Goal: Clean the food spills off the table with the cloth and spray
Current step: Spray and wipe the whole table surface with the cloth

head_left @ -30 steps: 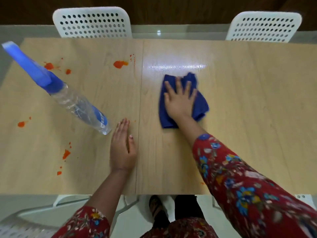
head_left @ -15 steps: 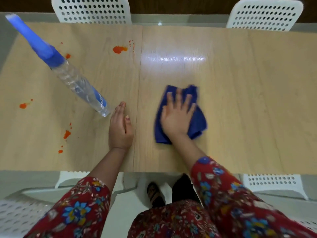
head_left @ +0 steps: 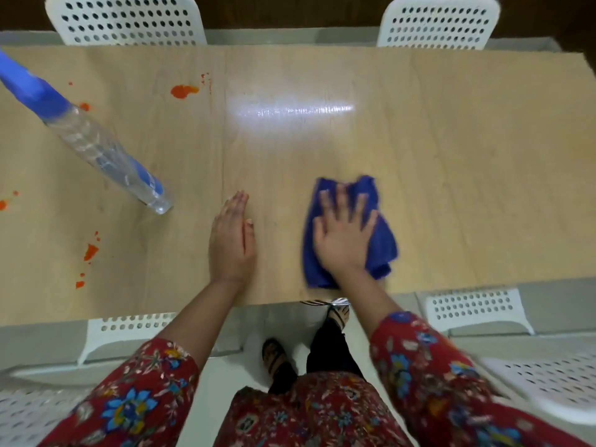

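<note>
Pressed the right grip [head_left: 343, 240] flat on the blue cloth [head_left: 383, 243], fingers straight and spread apart, none curled round the fabric. Pinned that cloth bunched under the palm, lower centre-right of the frame, close to the near edge of the counter [head_left: 451, 188]; both a little blurred. Rested the left grip [head_left: 230, 240] palm down on bare wood just left of the cloth, apart from it, fingers straight and close together, holding nothing. Noted the spray bottle [head_left: 106, 156] left of that grip, near but not touching, base on the counter, clear body and blue head running toward the upper left corner. Counted uncleaned marks only on the left half: an orange blot [head_left: 183, 91] at upper centre-left, a small spot [head_left: 84, 106] beside the bottle's head, orange smears [head_left: 91, 251] at lower left. Noted white perforated chairs [head_left: 129, 21] along the far edge at the top.
</note>
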